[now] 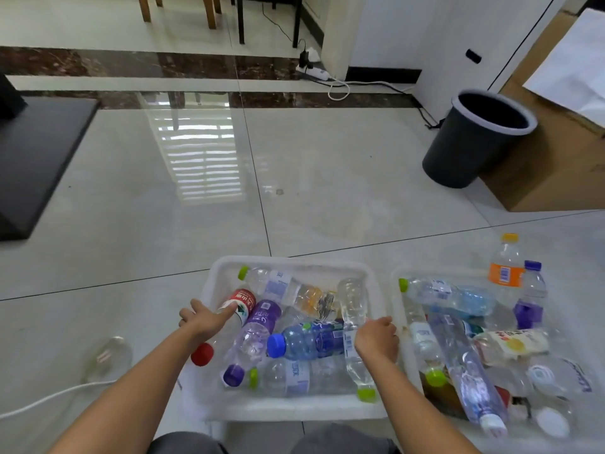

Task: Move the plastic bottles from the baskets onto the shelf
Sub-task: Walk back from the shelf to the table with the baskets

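Note:
Two white baskets sit on the floor in front of me, both full of empty plastic bottles. In the left basket (288,262) my left hand (204,317) rests on a red-label bottle (240,301) with a red cap at the basket's left side. My right hand (376,339) grips a clear bottle with a green cap (352,306) lying along the basket's right side. Between my hands lie a blue bottle (304,342) and a purple-cap bottle (255,335). The right basket (397,280) holds an upright orange-label bottle (505,265) and a purple-label one (530,299). No shelf is visible.
A dark waste bin (474,139) stands at the right beside a cardboard box (553,152). A dark mat (36,158) lies at the left. One clear bottle (109,357) and a white cable (49,396) lie on the tiles left of the baskets. A power strip (312,72) sits near the wall.

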